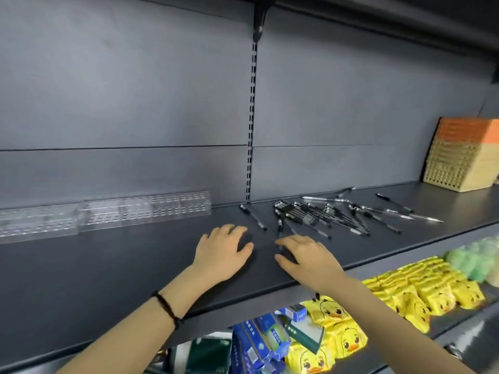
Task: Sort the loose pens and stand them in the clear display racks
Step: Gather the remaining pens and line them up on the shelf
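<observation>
The dark grey shelf (121, 265) carries clear display racks (108, 214) along its back at the left, a loose heap of black pens (318, 214) right of centre and a perforated tan-and-orange block (459, 157) far right. The left hand (221, 249) and right hand (305, 255) lie flat near the front.

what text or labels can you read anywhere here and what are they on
No text here can be read and quoted.
On the blue boxes: white print, too blurred to read.
On the pens: barrel markings, too small to read.
On the yellow duck packets: only a duck picture, no legible words.
</observation>
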Demonstrator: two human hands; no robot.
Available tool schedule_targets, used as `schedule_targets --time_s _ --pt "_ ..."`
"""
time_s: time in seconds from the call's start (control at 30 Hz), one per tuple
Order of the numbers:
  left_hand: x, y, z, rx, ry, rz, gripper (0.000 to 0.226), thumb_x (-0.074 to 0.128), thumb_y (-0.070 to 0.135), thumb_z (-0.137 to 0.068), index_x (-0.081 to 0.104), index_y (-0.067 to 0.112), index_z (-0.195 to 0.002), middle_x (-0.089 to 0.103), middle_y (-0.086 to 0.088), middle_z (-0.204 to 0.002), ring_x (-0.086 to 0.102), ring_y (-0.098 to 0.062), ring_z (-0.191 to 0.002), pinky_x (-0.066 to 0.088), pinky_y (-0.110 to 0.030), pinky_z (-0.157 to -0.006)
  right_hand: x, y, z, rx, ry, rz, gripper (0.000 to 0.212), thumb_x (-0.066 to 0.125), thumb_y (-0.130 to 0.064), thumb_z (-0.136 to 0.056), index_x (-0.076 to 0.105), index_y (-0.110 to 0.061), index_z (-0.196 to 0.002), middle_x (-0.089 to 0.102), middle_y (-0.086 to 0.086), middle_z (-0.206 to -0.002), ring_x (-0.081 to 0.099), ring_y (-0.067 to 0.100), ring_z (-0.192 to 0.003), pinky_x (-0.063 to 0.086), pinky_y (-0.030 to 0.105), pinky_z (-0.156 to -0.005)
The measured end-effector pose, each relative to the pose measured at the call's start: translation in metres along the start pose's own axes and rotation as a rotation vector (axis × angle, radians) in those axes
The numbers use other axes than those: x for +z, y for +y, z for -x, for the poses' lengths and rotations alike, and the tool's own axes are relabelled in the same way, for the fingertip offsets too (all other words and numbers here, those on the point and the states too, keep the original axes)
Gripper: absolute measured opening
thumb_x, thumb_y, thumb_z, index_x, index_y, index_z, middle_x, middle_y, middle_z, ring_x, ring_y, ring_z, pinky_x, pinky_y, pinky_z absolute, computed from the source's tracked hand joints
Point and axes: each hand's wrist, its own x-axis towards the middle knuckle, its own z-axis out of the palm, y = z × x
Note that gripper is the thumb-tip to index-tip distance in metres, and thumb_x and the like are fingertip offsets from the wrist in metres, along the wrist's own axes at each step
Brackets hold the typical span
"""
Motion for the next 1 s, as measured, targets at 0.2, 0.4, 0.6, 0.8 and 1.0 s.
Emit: schedule_targets --time_s 0.2,0.4,0.6,0.8,1.0 --pt "0.023 0.037 -0.04 -0.099 -0.087 0.05 0.063 0.027 0.057 -0.099 0.014 0.03 -0.154 0.003 -0.006 -0.164 0.007 -0.025 -0.149 0.011 -0.046 -0.119 0.001 0.067 -0.023 -0.087 0.047 -0.052 0.046 0.044 -0.045 -0.097 0.047 -0.025 -0.138 0.049 -0.007 -0.14 0.04 0.016 -0.132 0.035 0.035 -0.106" --pt "0.051 0.075 -0.093 -0.216 -0.161 -0.046 0.072 0.016 0.066 -0.095 -0.005 0.03 -0.155 -0.015 -0.011 -0.162 -0.003 -0.03 -0.15 0.004 -0.056 -0.118 0.002 0.134 -0.037 -0.217 0.001 -0.107 0.046 0.041 -0.046 -0.099 0.045 -0.026 -0.14 0.049 -0.008 -0.14 0.038 0.013 -0.133 0.034 0.038 -0.109" --pt "0.07 0.1 -0.122 -0.333 -0.185 -0.039 0.073 0.015 0.064 -0.097 -0.004 0.025 -0.156 -0.013 -0.014 -0.162 -0.006 -0.03 -0.15 0.0 -0.05 -0.12 -0.002 0.182 -0.053 -0.366 -0.077 -0.183 0.048 0.042 -0.042 -0.1 0.04 -0.024 -0.144 0.039 -0.008 -0.149 0.031 0.007 -0.137 0.025 0.023 -0.114" --pt "0.077 0.118 -0.139 -0.351 -0.073 0.097 0.061 0.025 0.046 -0.103 0.007 0.02 -0.156 0.003 -0.009 -0.164 0.012 -0.028 -0.15 0.014 -0.039 -0.12 -0.003 0.22 -0.058 -0.466 -0.09 -0.358 0.046 0.044 -0.041 -0.1 0.041 -0.027 -0.144 0.035 -0.015 -0.15 0.028 0.0 -0.138 0.018 0.01 -0.107" --pt "0.093 0.149 -0.166 -0.41 -0.08 0.097 0.06 0.018 0.048 -0.103 0.007 0.022 -0.156 0.001 -0.005 -0.164 -0.004 -0.022 -0.151 0.001 -0.049 -0.12 -0.016 0.291 -0.082 -0.356 0.07 -0.386 0.036 0.049 -0.032 -0.099 0.053 -0.021 -0.133 0.05 -0.008 -0.14 0.042 0.009 -0.131 0.034 0.025 -0.108"
